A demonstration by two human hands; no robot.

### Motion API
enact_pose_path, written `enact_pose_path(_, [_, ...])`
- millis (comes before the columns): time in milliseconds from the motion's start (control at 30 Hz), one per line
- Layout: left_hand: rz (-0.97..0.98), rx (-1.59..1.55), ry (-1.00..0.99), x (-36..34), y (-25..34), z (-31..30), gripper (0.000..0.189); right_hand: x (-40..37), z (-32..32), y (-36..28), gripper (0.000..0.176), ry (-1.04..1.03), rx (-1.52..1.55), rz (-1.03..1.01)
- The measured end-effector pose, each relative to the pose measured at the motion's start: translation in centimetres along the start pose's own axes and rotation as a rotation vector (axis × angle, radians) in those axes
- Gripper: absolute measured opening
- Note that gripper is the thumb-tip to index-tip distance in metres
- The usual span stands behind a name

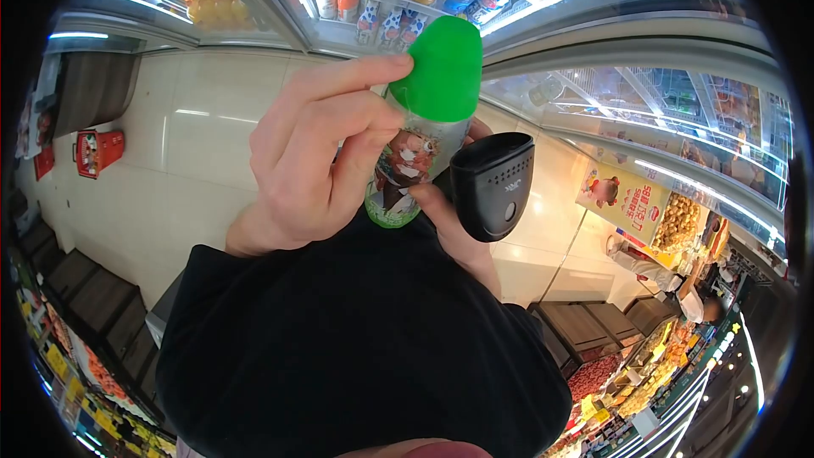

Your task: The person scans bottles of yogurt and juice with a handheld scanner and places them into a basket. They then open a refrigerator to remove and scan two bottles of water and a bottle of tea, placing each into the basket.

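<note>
A clear bottle (410,157) with a large green cap (443,68) and a cartoon figure printed on its side is held up, slightly tilted, in front of my chest. My left hand (309,148) has its fingertips on the bottle's left side, one finger against the cap's lower edge. My right hand (454,233) grips the bottle from the right, its thumb low on the front and other fingers mostly hidden behind. A black handheld device (492,191) with a grey button overlaps my right hand; how it is held is hidden.
Ahead stands a glass-door cooler (407,8) with bottled drinks, and more cooler cases (678,114) curve along the right. A red basket (99,151) is on the tiled floor at left. Produce stands (585,331) and another person (695,301) are at lower right.
</note>
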State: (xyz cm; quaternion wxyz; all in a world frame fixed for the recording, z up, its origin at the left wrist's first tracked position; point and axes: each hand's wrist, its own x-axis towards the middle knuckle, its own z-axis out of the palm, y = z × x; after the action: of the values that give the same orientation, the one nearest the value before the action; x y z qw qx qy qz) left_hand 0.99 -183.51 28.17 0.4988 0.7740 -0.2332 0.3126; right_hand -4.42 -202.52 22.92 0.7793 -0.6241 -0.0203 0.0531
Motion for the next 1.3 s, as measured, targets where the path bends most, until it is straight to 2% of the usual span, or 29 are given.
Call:
enact_pose_path(167, [-0.008, -0.009, -0.017, -0.1, -0.2, -0.1, 0.016, 0.9, 0.1, -0.4, 0.089, -0.056, 0.012, -0.03])
enact_pose_path(367, [-0.082, -0.143, 0.018, -0.6, -0.2, -0.1, 0.012, 1.0, 0.0, 0.1, 0.088, 0.015, 0.009, -0.027])
enact_pose_path(467, [-0.125, -0.243, 0.016, -1.3, -0.7, -0.8, 0.011, 1.0, -0.3, 0.0, 0.078, -0.031, -0.011, -0.082])
enact_pose_path(567, [-0.256, -0.288, 0.063, -1.4, -0.5, -1.0, 0.012, 0.7, -0.1, -0.1, 0.082, -0.043, 0.233, 0.005])
enact_pose_path(700, [-0.346, -0.312, 0.108, -1.8, -0.7, -0.9, 0.013, 0.8, -0.5, -0.3, 0.088, -0.114, 0.359, 0.062])
enact_pose_path(767, [-0.391, -0.382, 0.115, -2.0, -0.6, -1.0, 0.014, 0.5, -0.6, -0.6, 0.09, -0.113, 0.445, 0.179])
enact_pose_path(800, [-0.384, -0.43, 0.111, -2.1, -0.7, -1.1, 0.015, 0.4, -0.6, -0.7, 0.091, -0.113, 0.488, 0.237])
enact_pose_path(967, [-0.403, -0.622, 0.089, -2.5, -0.8, -1.3, 0.016, 0.5, -0.5, -0.2, 0.095, -0.133, 0.612, 0.262])
enact_pose_path(1200, [-0.405, -0.666, 0.078, -2.7, -1.0, -1.4, 0.016, 0.2, -0.4, -1.2, 0.096, -0.136, 0.662, 0.362])
enact_pose_path(1300, [-0.408, -0.681, 0.073, -2.7, -0.8, -1.3, 0.014, 0.4, -0.2, -1.6, 0.095, -0.145, 0.667, 0.347])
